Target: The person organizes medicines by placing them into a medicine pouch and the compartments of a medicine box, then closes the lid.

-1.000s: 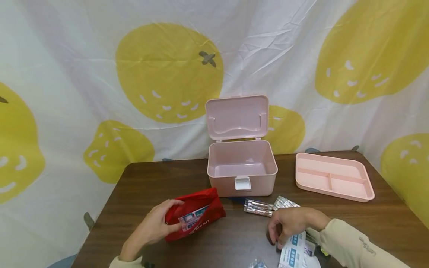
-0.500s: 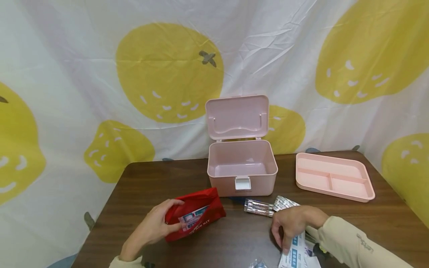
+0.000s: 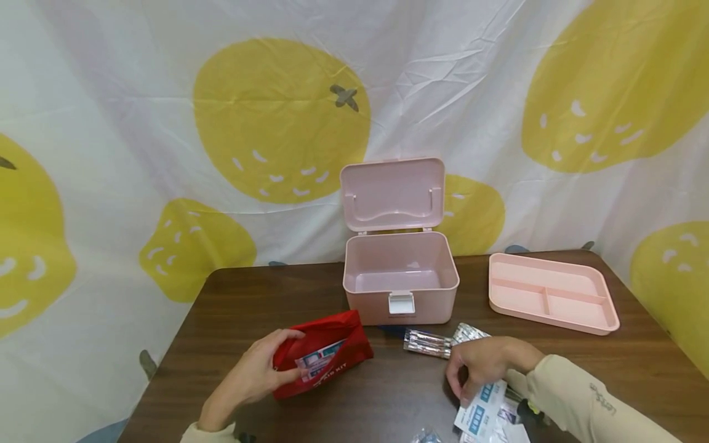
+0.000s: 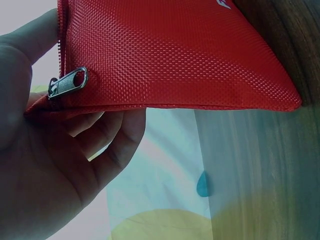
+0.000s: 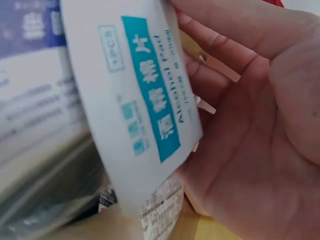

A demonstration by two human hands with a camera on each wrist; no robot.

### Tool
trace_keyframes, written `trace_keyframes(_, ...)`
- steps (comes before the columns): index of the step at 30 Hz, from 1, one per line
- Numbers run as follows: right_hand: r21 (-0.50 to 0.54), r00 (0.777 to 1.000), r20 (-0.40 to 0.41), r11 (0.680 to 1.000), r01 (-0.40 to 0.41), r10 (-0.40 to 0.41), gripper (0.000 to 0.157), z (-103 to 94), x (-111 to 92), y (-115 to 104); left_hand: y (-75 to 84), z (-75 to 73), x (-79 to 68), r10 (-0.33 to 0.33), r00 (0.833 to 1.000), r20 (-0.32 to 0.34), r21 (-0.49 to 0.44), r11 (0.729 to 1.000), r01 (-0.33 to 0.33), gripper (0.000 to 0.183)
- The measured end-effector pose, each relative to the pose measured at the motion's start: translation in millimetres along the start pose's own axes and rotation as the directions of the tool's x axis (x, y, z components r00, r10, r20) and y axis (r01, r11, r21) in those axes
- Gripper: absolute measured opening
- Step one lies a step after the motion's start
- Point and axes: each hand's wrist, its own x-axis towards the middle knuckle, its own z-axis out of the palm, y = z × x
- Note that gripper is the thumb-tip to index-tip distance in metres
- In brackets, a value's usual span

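Note:
My left hand [image 3: 252, 372] grips the side of a red zip pouch [image 3: 356, 349] with "AID KIT" lettering, thumb at its gaping mouth. Small printed packets [image 3: 321, 358] show inside the pouch. Its metal zip pull [image 4: 69, 86] is close to my palm in the left wrist view. On the right, my right hand [image 3: 487, 364] pinches white and teal alcohol pad packets [image 3: 480, 407] between thumb and fingers. "Alcohol Pad" can be read on the front packet [image 5: 145, 90] in the right wrist view. Purple and white packaging [image 5: 35, 75] lies behind it.
A pink box [image 3: 362, 307] with its lid [image 3: 393, 194] raised stands at the back of the brown table [image 3: 277, 289]. Right of it lies a divided pink tray [image 3: 515, 300]. Silver foil strips [image 3: 428, 343] lie before the box, and a clear packet [image 3: 425, 437] is at the front edge.
My right hand reached down to the alcohol pads, took hold of them and lifted, and the packets have tilted and shifted slightly left. The left hand and pouch stay put.

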Motion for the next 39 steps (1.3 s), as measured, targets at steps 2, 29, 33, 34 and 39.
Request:
trace_keyframes(2, 0.036, 0.998, -0.005, 0.997, 0.064, -0.064, 0.008, -3.2, 0, 4, 0.1, -0.2, 0.0, -0.004, 1.0, 0.003, -0.002, 1.0, 0.004, 0.054)
trace_keyframes(29, 0.176, 0.892, -0.376, 0.926, 0.335, -0.251, 0.011, -29.5, 22, -35, 0.4, -2.0, 1.0, -0.038, 0.999, 0.027, -0.019, 0.999, 0.038, 0.055)
trace_keyframes(33, 0.13, 0.835, -0.462, 0.909, 0.396, -0.298, 0.01, -33.4, 32, -59, 0.7, -1.3, 0.4, -0.029, 0.999, 0.014, -0.017, 0.999, 0.029, 0.055)
trace_keyframes(34, 0.108, 0.816, -0.485, 0.905, 0.412, -0.314, 0.01, -34.3, 35, -65, 0.7, -1.0, 0.3, -0.032, 0.999, 0.012, -0.018, 0.999, 0.032, 0.055)
trace_keyframes(39, 0.052, 0.755, -0.58, 0.911, 0.41, -0.307, 0.011, -39.2, 49, -95, 1.4, -0.1, 0.0, -0.069, 0.998, 0.016, -0.024, 0.997, 0.069, 0.056)
